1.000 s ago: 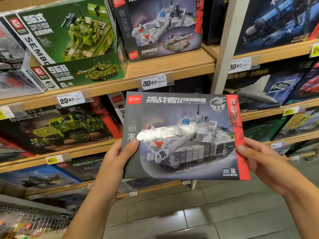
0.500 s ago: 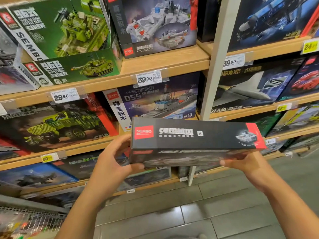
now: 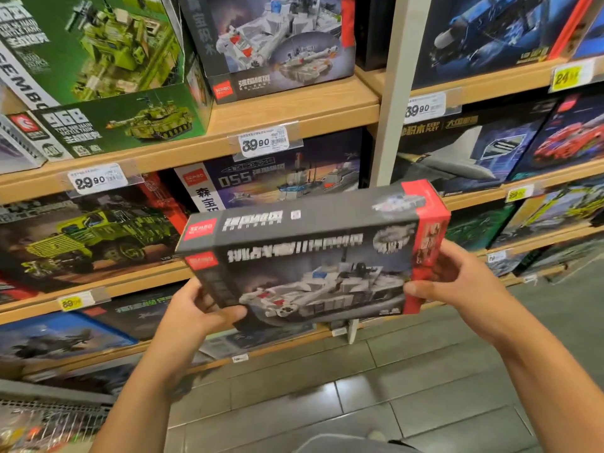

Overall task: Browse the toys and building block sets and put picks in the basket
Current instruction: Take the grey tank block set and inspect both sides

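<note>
Both hands hold the tank box [image 3: 313, 256] lengthwise between them: left grip [image 3: 199, 308] nearer basket [image 3: 49, 423], right grip [image 3: 457, 282] farther.

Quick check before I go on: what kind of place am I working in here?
Most likely a shop's toy aisle. Wooden shelves carry boxed building block sets, price tags are clipped along their edges, and a wire basket sits at lower left.

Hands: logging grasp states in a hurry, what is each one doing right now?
Left hand: grips the grey tank box at its left end.
Right hand: grips the same box at its red right end.
</note>
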